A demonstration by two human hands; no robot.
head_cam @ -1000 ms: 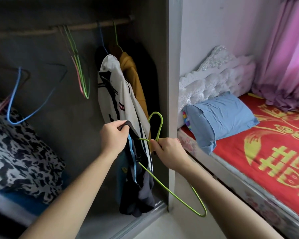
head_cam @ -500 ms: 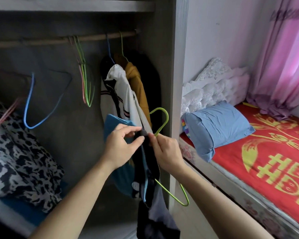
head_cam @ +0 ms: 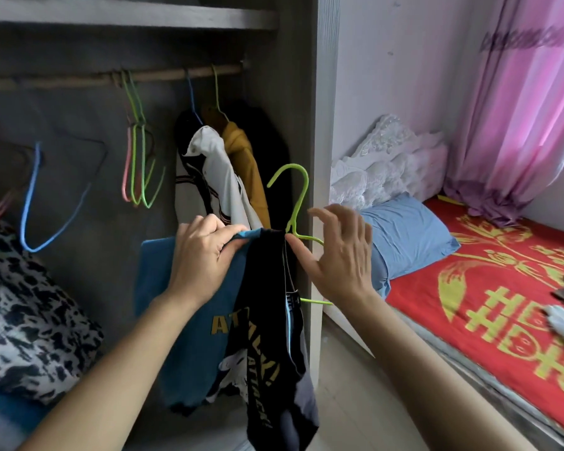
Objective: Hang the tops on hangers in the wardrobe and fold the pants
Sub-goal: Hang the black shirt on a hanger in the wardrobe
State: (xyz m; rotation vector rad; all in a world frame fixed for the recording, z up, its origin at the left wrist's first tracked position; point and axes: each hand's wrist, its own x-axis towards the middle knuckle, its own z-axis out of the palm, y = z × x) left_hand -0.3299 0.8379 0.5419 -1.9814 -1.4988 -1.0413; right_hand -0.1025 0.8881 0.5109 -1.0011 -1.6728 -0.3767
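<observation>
A person's left hand (head_cam: 205, 255) is gripping the blue shoulder of a black-and-blue top (head_cam: 261, 320) at the picture's centre. The top is now spreading wider than half a second ago, showing yellow lettering. The right hand (head_cam: 339, 255), pinched shut before, is now fanning its fingers loose, with only the thumb touching the top beside the neck of the green hanger (head_cam: 302, 196). The hanger's hook is pointing up, not yet on the wardrobe rail (head_cam: 79, 81) at eleven o'clock. A white garment (head_cam: 215, 170) and a mustard garment (head_cam: 241, 151) are hanging directly behind the top, crowding the rail's right end. Empty hangers (head_cam: 140, 157) are dangling at ten o'clock, a spotted blanket (head_cam: 23, 304) is lying at eight, and a blue pillow (head_cam: 411, 236) is resting on a red bed (head_cam: 502, 288) at three.
</observation>
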